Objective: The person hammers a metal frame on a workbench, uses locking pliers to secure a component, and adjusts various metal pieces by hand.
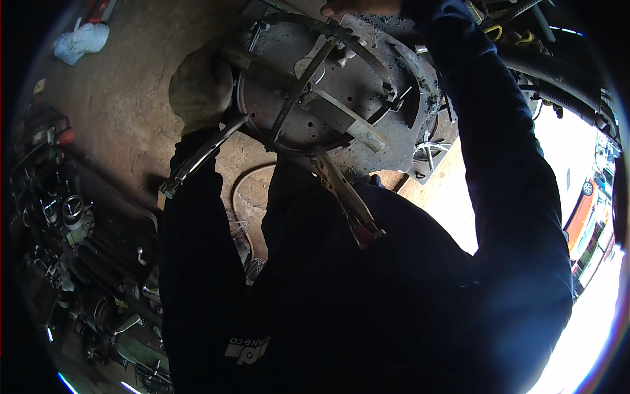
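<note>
A frame of curved flat steel bars (305,82) rests on a dark steel plate (400,141) with small round holes. My left hand (200,88), in a dark olive work glove, is at the frame's left side; shadow hides its fingers. My right hand (364,7) is bare and reaches to the frame's far side, mostly cut off by the top edge, with one digit stretched leftward. Locking pliers (348,197) sit at the frame's near edge, handles toward me. A second pair of locking pliers (207,154) sits at its left near edge, over my left forearm.
Tools and machine parts (79,223) crowd the dark left side. A pale hose (239,187) curves on the brown floor beneath the plate. A whitish cloth-like bundle (80,43) lies far left. Thick dark pipes (551,72) stand at far right, with an orange car (581,226) outside in bright light.
</note>
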